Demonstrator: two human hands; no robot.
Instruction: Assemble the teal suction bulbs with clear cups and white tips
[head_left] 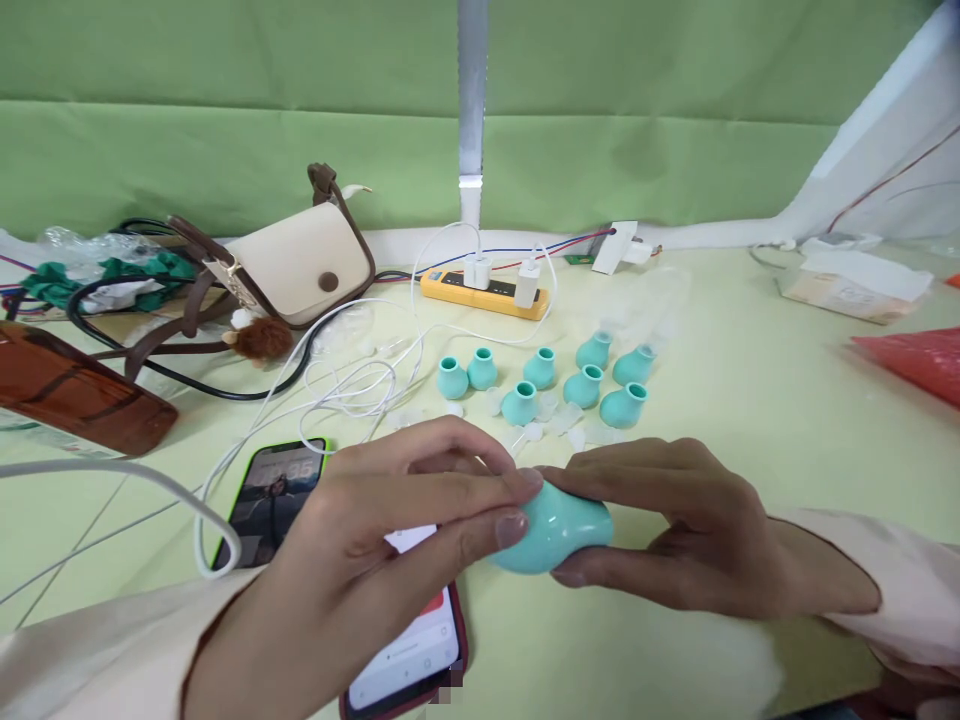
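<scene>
A glossy turquoise bulb-shaped piece (559, 535) with a narrower neck is held between both hands, tilted with its neck to the right. My left hand (405, 530) pinches its rounded left end between thumb and fingers. From the right, my right hand (675, 530) grips it with fingers above and thumb below. Beyond the hands, several similar turquoise bulbs (519, 403) stand on the table, most showing open necks. Small translucent plastic pieces (568, 417) lie scattered among them. Whatever the left fingertips cover on the piece is hidden.
A lit phone (409, 650) lies under my left hand, and a green-edged phone (274, 490) sits left of it. White cables (360, 385) run to a yellow power strip (484, 293). A cream handbag (300, 265), an amber box (82, 390) and a red bag (915, 362) are around.
</scene>
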